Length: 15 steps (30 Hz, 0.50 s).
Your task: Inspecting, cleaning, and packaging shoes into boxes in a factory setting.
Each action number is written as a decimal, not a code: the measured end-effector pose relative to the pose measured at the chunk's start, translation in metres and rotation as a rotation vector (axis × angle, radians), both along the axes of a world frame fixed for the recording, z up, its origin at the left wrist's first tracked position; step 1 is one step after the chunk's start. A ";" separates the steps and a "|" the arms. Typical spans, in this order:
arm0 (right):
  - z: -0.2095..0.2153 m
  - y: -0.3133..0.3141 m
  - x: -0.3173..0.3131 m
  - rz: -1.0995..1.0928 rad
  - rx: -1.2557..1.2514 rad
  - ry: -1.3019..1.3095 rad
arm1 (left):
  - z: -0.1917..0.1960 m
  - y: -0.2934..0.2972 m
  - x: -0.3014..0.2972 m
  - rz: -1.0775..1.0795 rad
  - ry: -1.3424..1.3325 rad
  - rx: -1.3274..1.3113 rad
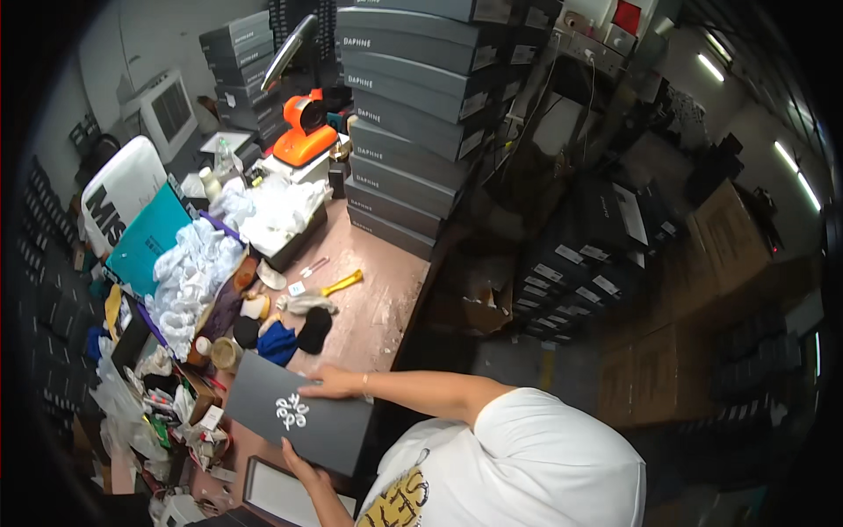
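I hold a dark grey shoe box (263, 395) with white lettering on its top, between both hands over the front of the workbench. My right hand (334, 383) grips its far edge, with part of the hand resting on the top. At the near edge, my left hand (303, 461) is closed on the box with the thumb up; its other fingers are mostly hidden. Below my left hand lies an open tray-like box part (290, 494) with a pale inside and dark rim. Just beyond the box are a blue cloth (277, 343) and a black pad (314, 330).
Tall stacks of grey shoe boxes (404, 132) stand at the bench's back right. A yellow-handled brush (342, 282) lies on the pinkish benchtop (378, 299). Crumpled white paper (281, 211) fills a bin beside an orange device (303, 140). Clutter crowds the left; more boxes (571, 263) stand right.
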State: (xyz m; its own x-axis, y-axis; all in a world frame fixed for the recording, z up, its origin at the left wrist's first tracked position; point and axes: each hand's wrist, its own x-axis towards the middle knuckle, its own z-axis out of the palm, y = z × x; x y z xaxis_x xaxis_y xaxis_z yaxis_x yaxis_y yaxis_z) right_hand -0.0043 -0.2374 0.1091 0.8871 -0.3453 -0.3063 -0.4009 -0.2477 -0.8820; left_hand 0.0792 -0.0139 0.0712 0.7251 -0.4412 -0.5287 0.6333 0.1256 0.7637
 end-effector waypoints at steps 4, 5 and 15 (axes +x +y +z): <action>0.029 0.014 -0.037 0.055 0.479 -0.202 | 0.046 0.007 -0.022 -0.068 -0.010 -0.301; 0.042 0.013 -0.039 0.008 0.461 -0.245 | 0.063 0.001 -0.030 -0.062 -0.097 -0.346; 0.265 -0.109 -0.141 0.367 -0.679 -1.094 | 0.206 -0.152 -0.039 0.162 -0.508 -0.732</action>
